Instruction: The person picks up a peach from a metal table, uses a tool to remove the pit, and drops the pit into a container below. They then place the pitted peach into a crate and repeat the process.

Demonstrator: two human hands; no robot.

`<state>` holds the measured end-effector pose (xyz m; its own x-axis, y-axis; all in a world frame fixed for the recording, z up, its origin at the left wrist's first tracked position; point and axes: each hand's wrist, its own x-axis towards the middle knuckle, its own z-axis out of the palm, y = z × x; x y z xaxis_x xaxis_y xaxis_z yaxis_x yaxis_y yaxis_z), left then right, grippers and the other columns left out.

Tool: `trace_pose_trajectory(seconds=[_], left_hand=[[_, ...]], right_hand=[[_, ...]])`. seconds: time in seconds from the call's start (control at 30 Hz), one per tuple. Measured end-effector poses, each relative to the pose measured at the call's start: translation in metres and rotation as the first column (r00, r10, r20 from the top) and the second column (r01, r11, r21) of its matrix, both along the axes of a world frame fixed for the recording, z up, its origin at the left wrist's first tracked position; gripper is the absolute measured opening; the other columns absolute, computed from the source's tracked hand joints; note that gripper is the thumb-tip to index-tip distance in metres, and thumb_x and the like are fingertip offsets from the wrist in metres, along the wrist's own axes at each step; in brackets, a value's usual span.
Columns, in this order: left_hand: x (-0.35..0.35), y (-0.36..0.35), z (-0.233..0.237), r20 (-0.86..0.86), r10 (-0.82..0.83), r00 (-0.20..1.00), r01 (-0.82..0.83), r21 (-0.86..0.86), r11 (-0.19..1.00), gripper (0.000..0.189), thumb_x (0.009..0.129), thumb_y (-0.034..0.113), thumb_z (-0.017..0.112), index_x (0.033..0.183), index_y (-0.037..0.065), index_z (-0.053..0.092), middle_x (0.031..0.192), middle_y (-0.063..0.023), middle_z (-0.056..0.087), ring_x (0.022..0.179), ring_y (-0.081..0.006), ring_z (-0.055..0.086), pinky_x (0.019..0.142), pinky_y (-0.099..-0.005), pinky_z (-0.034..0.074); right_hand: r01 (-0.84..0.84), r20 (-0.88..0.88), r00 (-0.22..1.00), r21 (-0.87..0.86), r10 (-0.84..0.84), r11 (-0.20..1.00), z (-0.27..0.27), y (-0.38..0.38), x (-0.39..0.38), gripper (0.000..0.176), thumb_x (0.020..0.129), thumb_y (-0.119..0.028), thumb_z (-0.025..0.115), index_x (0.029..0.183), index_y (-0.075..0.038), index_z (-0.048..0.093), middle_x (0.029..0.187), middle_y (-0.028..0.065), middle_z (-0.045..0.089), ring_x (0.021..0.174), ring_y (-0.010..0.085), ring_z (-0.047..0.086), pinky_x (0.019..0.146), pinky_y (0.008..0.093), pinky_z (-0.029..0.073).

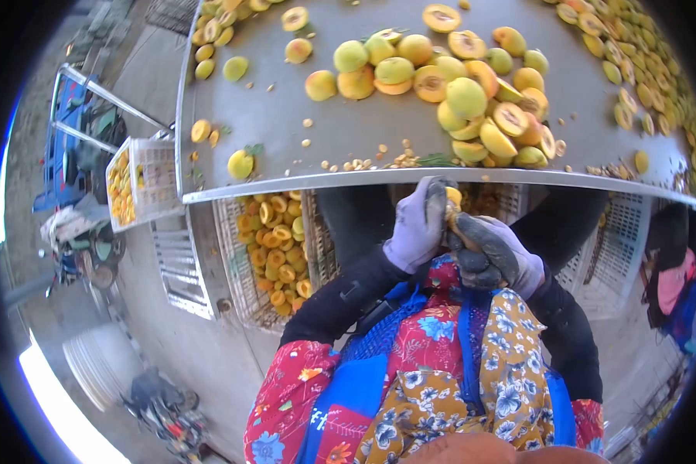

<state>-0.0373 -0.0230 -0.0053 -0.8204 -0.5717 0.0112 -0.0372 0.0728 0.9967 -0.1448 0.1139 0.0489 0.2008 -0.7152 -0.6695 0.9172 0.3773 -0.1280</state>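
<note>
My left hand (419, 224), in a lilac glove with dark, soiled fingers, is closed around a small yellow piece of peach (454, 196) just below the table's front edge. My right hand (493, 254), gloved the same way, is closed against the left one with its fingers curled. Something thin and brownish shows between the two hands, but I cannot make out what it is. Above them on the metal table (271, 131) lies a heap of whole and halved yellow peaches (466, 97), some halves with the stone showing.
Loose stones (402, 160) are scattered along the table's front edge. More peaches (642, 62) cover the right side. A crate of peach halves (236, 290) stands under the table by my left leg. At the left are another filled crate (158, 174) and a parked motorbike (93, 251).
</note>
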Motion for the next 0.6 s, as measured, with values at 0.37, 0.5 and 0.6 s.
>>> trace_pose_trajectory(seconds=[0.37,0.5,0.6], left_hand=[[0.001,-0.004,-0.007,-0.057,-0.198,0.978,0.206,0.273,0.94,0.042,0.107,0.035,0.04,0.114,-0.001,0.061,0.089,-0.0097,0.068,0.08,-0.0138,0.063,0.075,-0.0286,0.051],[0.001,-0.011,-0.014,-0.08,-0.296,0.952,0.306,0.28,0.91,0.046,0.107,0.039,0.038,0.115,-0.001,0.06,0.091,-0.009,0.067,0.082,-0.0136,0.063,0.076,-0.0279,0.05],[0.001,-0.007,-0.023,-0.116,-0.299,0.947,0.321,0.35,0.88,0.045,0.107,0.038,0.038,0.116,-0.001,0.06,0.093,-0.0086,0.067,0.083,-0.0134,0.063,0.076,-0.0276,0.05]], right_hand=[[0.116,0.436,0.899,-0.137,-0.046,0.984,-0.013,0.011,-0.001,0.035,0.102,-0.04,0.056,0.097,-0.006,0.056,0.058,-0.0029,0.042,0.04,0.0055,0.037,0.037,0.0192,0.031],[0.126,0.446,0.894,-0.153,-0.045,0.98,-0.023,0.013,0.002,0.034,0.103,-0.04,0.054,0.099,-0.006,0.056,0.058,-0.0023,0.044,0.039,0.0043,0.036,0.035,0.0173,0.031],[0.076,0.224,0.973,-0.076,-0.058,0.994,-0.008,0.01,0.003,0.034,0.103,-0.04,0.052,0.099,-0.007,0.056,0.058,-0.0022,0.044,0.039,0.0037,0.035,0.035,0.0163,0.03]])
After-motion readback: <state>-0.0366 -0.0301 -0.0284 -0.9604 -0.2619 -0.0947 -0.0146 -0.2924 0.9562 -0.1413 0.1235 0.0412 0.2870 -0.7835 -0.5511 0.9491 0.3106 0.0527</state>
